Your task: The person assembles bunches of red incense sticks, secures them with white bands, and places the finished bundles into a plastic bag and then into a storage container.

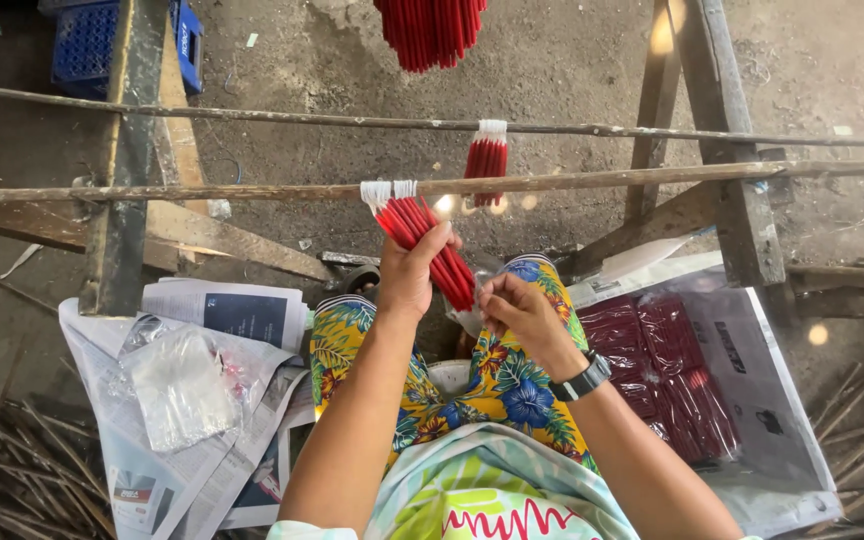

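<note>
Bare arms, bright tropical clothes.

The left hand (pixel 407 280) and right hand (pixel 522 312) are both bare, with no gloves or rings that I can make out, and the forearms are uncovered up to the bottom of the frame. A black watch (pixel 584 380) with a dark band sits on the right wrist. The shorts (pixel 492 385) are yellow, printed with blue flowers and green leaves. The shirt (pixel 482 495) is pale, with green and teal patches and a red zigzag line.
</note>
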